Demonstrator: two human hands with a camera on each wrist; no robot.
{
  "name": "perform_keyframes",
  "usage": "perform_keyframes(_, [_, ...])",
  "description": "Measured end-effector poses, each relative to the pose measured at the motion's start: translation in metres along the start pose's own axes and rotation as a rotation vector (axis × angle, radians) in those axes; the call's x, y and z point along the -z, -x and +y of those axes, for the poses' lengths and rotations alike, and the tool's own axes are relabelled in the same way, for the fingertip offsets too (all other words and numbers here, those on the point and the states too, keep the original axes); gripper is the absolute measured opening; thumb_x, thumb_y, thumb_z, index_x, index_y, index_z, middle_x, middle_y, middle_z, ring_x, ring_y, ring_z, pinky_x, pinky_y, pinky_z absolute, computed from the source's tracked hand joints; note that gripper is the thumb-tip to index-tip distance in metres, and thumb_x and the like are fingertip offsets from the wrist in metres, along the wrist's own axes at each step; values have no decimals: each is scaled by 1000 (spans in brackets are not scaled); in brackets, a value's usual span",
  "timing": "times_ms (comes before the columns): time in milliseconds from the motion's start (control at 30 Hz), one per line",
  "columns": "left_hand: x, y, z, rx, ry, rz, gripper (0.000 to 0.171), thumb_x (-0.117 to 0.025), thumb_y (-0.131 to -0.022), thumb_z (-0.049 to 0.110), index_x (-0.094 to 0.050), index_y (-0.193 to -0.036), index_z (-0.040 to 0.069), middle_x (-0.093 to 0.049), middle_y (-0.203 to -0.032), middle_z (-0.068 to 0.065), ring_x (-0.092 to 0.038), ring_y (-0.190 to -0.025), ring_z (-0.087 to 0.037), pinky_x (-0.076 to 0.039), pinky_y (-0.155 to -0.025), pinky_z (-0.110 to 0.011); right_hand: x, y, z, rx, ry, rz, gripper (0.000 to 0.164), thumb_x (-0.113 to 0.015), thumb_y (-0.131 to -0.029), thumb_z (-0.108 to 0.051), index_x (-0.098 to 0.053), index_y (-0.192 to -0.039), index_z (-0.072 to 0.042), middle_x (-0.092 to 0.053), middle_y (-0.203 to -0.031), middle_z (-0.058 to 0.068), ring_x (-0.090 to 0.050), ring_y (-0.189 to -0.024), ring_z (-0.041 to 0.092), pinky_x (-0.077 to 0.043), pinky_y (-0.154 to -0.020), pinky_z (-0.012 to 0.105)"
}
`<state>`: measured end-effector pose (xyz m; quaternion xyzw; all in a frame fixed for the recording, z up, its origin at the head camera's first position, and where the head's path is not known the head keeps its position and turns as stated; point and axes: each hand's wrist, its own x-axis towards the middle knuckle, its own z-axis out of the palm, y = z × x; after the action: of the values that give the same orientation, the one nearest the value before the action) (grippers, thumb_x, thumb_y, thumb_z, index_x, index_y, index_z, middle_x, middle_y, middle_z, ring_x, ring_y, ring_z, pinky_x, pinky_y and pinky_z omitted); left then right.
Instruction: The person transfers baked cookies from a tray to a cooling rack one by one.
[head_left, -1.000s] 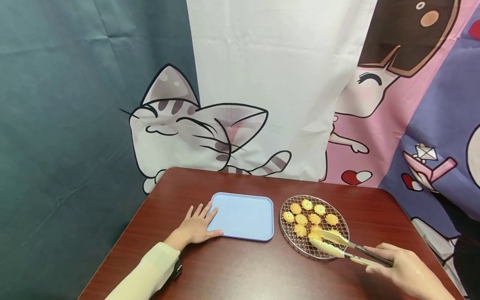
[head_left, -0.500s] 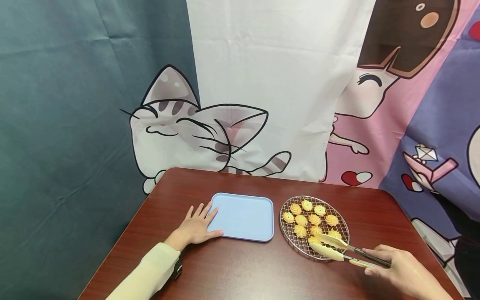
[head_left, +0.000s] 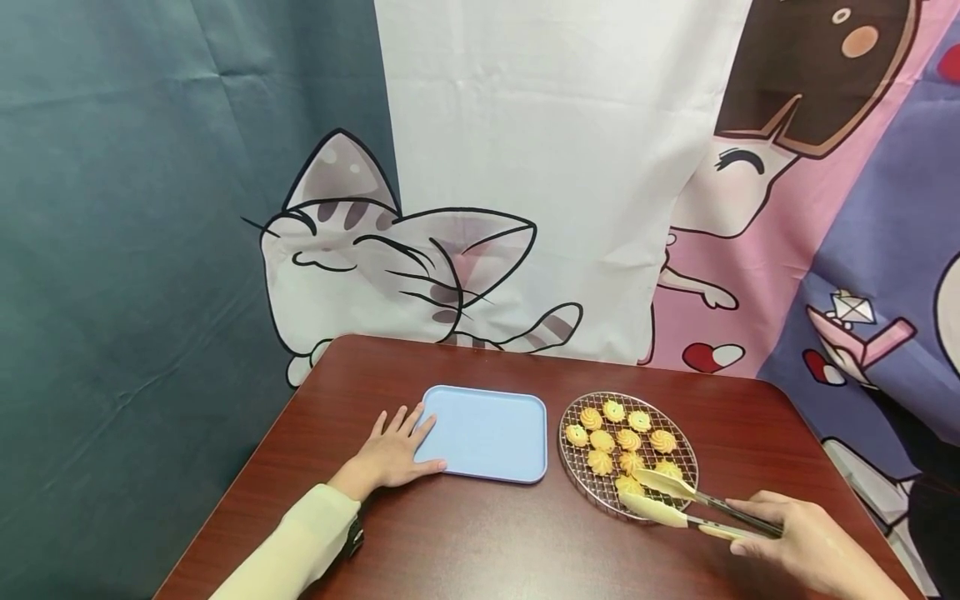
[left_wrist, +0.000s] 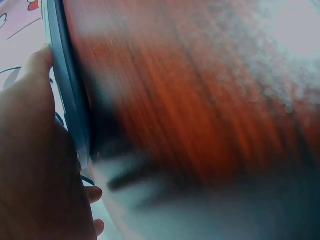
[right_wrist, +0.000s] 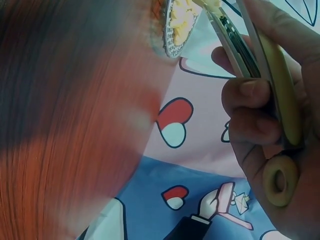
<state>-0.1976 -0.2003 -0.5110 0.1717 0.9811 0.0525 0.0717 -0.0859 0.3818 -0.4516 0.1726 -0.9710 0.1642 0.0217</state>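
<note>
My left hand (head_left: 392, 457) lies with spread fingers at the left edge of a light blue tray (head_left: 486, 435), fingertips and thumb on its rim. In the left wrist view that hand (left_wrist: 30, 130) shows beside the tray's dark side edge (left_wrist: 70, 85). My right hand (head_left: 798, 533) grips a pair of tongs (head_left: 738, 508) with cream-coloured tips and metal arms. The tongs' tips stand apart around a golden piped cookie (head_left: 628, 486) near the front of a round wire rack (head_left: 581, 477). In the right wrist view the fingers curl round the tongs' handles (right_wrist: 280, 90), whose end has a ring.
Several more swirled cookies (head_left: 628, 439) sit on the rack, right of the tray. Both stand on a dark reddish-brown wooden table (head_left: 480, 533). A curtain printed with cartoons (head_left: 525, 125) hangs behind the table's far edge.
The tongs' tips have shifted slightly down and toward me, to either side of the front cookie. My left hand and the tray have stayed still.
</note>
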Motion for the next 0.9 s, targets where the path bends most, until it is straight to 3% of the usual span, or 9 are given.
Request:
perform_keyframes(167, [1,-1,-1,-3,8,8,93,-44,-91,78,-30,-161,19,-17,-169,-10,-19,-153,-41,-10,-119,-65,4,0,1,-39,6,8,53,-90,-67,-46,-79,-108,-14,-62,-86,-15,-45,-72,-5,-39,-59,23])
perform_keyframes(400, [-1,0,-2,-6,15,3,95,-43,-90,80,-30,-161,19,-18,-169,-11,-20,-153,-41,-10,-119,-65,13,-2,3,-205,-2,-106,65,-86,-72,-52,-74,-121,-11,-66,-100,-1,-49,-75,2,-43,-62,28])
perform_keyframes(667, [0,2,0,2,18,0,93,-45,-90,79,-29,-162,21,-18,-169,-10,-19,-153,-41,-11,-119,-65,10,0,13,-215,16,65,64,-89,-70,-50,-76,-116,-7,-69,-100,4,-55,-78,7,-47,-65,38])
perform_keyframes(800, [-1,3,-2,1,15,4,93,-45,-91,79,-29,-162,21,-18,-169,-10,-19,-153,-41,-11,-119,-65,7,-2,19,-258,15,75,71,-87,-73,-52,-73,-121,-1,-68,-102,12,-62,-86,24,-50,-66,44])
perform_keyframes(900, [-2,3,-2,-6,23,12,94,-45,-90,79,-29,-161,20,-19,-169,-10,-19,-153,-41,-11,-119,-65,5,-3,24,-303,4,85,79,-85,-74,-55,-69,-126,3,-67,-108,22,-64,-94,40,-52,-71,56])
